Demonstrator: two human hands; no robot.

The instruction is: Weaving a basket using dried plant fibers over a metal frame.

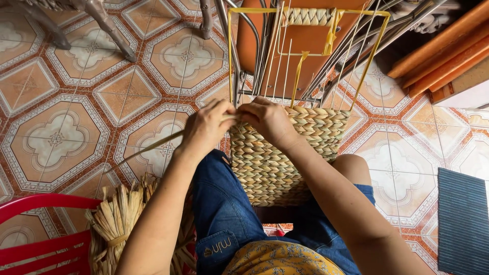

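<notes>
Bright, even daylight, soft shadows, sharp focus, slight edge distortion.

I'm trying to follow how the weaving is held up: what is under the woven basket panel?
The woven basket panel rests on the person's lap, over blue denim shorts and a bare knee. Both the left hand and right hand grip its top edge. Anything directly beneath it is covered.

Woven basket (275, 158) is tan and pale straw in a braided herringbone look, on a yellow wire frame (374, 51). Floor tiles (76, 122) are terracotta-orange with white octagon and floral patterns. Jeans (224, 209) dark blue, shirt (280, 259) mustard yellow with a print. Red plastic chair (35, 239), dark ribbed mat (463, 219), dry straw-coloured bundle (117, 224).
</notes>
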